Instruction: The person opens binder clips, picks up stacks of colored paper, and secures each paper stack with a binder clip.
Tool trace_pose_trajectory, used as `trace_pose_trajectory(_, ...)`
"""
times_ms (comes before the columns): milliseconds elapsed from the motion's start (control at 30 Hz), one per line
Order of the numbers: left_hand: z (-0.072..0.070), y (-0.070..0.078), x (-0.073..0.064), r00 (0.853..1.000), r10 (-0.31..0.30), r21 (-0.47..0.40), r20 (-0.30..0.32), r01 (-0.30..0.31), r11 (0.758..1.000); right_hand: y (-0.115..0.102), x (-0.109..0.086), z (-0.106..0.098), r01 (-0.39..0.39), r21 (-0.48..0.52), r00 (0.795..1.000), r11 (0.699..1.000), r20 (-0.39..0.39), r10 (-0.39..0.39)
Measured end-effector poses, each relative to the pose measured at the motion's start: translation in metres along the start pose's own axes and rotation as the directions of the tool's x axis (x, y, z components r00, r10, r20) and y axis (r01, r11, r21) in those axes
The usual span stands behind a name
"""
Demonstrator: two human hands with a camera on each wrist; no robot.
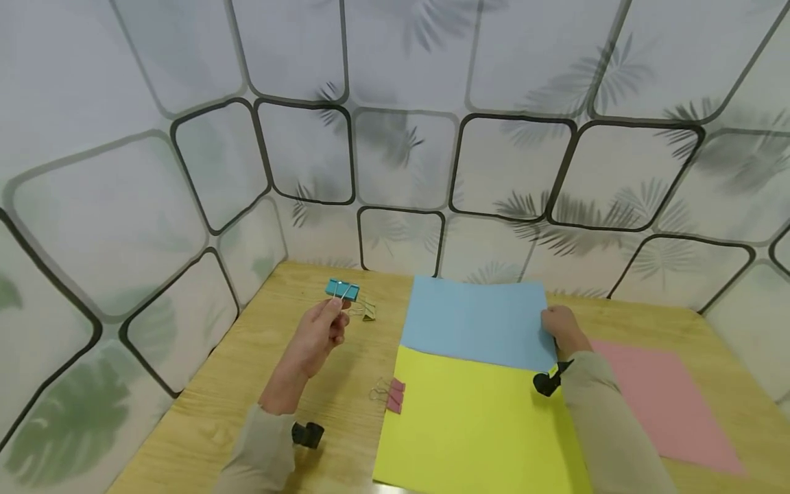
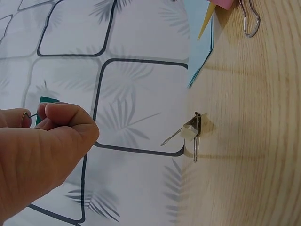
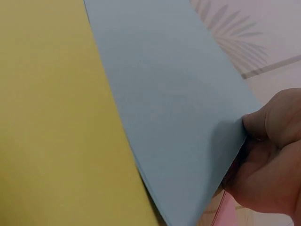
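Observation:
In the head view my left hand [image 1: 316, 334] pinches the wire handles of a teal binder clip [image 1: 343, 289] and holds it above the table. My fingers hide most of that clip in the left wrist view. My right hand [image 1: 564, 326] grips the right edge of a blue sheet of paper [image 1: 478, 319], thumb on top and fingers beneath, as the right wrist view shows. The blue sheet lies beyond a yellow sheet [image 1: 475, 418], their edges meeting. A pink binder clip [image 1: 396, 396] sits on the yellow sheet's left edge.
A yellowish binder clip [image 1: 368, 312] stands on the wooden table [image 1: 247, 370] just past my left hand. Pink paper [image 1: 669, 401] lies at the right, partly behind my right forearm. A patterned wall [image 1: 401, 158] rises behind the table and along its left side.

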State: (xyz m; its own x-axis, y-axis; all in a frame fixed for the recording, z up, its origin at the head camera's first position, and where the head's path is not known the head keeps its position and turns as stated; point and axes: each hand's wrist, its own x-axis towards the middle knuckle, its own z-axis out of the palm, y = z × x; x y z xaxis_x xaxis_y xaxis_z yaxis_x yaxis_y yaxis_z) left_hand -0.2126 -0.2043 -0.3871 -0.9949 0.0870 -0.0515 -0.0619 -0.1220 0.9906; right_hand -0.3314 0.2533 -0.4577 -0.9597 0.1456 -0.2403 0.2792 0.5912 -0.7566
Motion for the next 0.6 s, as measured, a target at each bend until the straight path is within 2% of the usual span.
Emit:
trace_pose_trajectory(167, -0.0015, 0.0014, -0.0001, 1.000, 0.012, -0.004, 0.014, -0.012, 1.000, -0.0038, -0.0017, -0.0003, 0.042, 0.004, 0.997, 0.999, 0.060, -0.042)
trace_pose_trajectory(333, -0.0014, 0.0001, -0.0010, 1.000, -0.013, 0.008, 0.020, 0.012, 1.000, -0.0047, -0.0007, -0.0001, 0.072, -0.041, 0.990, 0.997, 0.126, -0.066)
trace_pose_trajectory(433, -0.0009, -0.0006, -0.0013, 1.000, -0.021, 0.015, 0.021, 0.021, 1.000, -0.0052, 0.0011, 0.0001, 0.095, -0.104, 0.991, 0.990, 0.109, -0.084)
trace_pose_trajectory(600, -0.0007, 0.0000, -0.0013, 0.999, -0.019, 0.023, 0.028, 0.018, 1.000, -0.0073, -0.0013, 0.0020, 0.115, -0.162, 0.993, 0.980, 0.012, -0.114)
